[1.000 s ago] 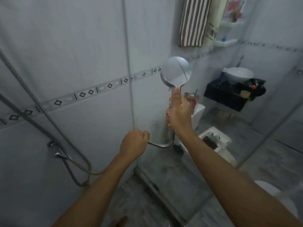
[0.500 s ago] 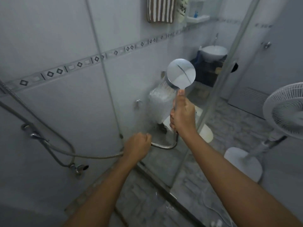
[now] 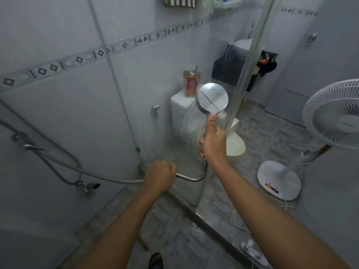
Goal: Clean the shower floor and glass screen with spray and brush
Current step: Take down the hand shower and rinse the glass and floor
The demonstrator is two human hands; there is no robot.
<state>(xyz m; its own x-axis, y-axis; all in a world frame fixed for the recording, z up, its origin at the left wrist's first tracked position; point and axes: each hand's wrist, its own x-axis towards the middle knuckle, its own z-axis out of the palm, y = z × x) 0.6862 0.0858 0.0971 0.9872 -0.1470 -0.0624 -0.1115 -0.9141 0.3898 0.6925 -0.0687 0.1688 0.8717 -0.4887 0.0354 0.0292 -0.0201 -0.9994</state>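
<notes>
The right hand (image 3: pixel 213 142) grips the shower head (image 3: pixel 212 99) by its handle, spraying the glass screen (image 3: pixel 174 133). The left hand (image 3: pixel 160 176) grips the metal hose (image 3: pixel 191 177).

A round chrome shower head (image 3: pixel 212 99) was held upright, faced toward the wet glass screen (image 3: pixel 165 133), which was being sprayed; its metal hose (image 3: pixel 189 177) was looped below.

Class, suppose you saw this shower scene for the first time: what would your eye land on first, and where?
The round chrome shower head stands out mid-frame, held up by the right hand and spraying water onto the glass screen. Lower left of it, the left hand grips the metal hose. A white pedestal fan stands at the right edge, beyond the glass.
</notes>
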